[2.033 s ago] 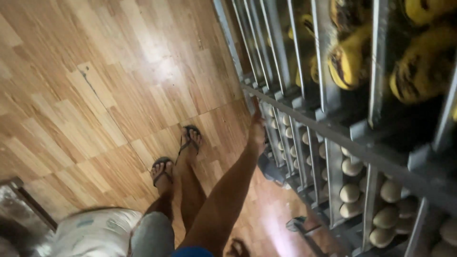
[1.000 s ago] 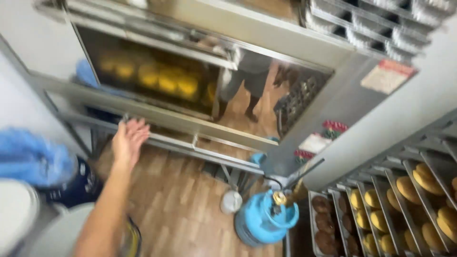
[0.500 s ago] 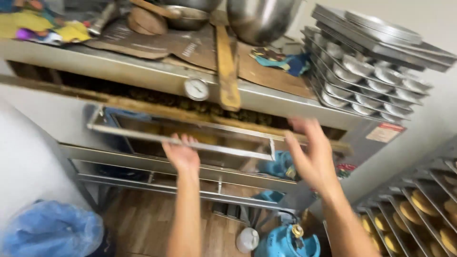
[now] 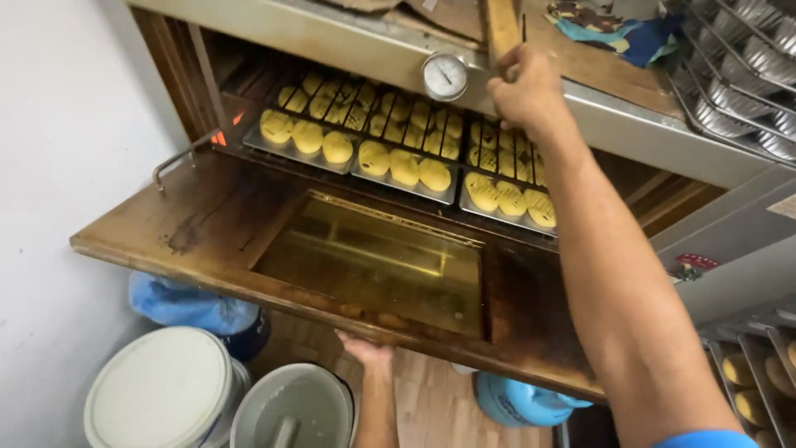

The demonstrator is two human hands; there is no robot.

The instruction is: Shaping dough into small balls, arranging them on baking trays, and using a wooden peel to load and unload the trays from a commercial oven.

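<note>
Under dropped oven door (image 4: 249,241), left hand (image 4: 365,350) presses up against front edge, fingers hidden beneath, so curl cannot be told; bears door's weight, keeps it level. Right hand (image 4: 524,83) up top, fingers wrapped round wooden paddle handle (image 4: 502,25) beside thermometer dial (image 4: 444,76). Trays of yellow buns (image 4: 398,162) sit inside on rack, exposed.

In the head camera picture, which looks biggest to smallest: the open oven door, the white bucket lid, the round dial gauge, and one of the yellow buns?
1. Oven door, by far the widest.
2. White bucket lid, though it sits nearer the camera, which inflates it.
3. Round dial gauge.
4. One yellow bun; close to the gauge in looks, so these two are unsure.
</note>
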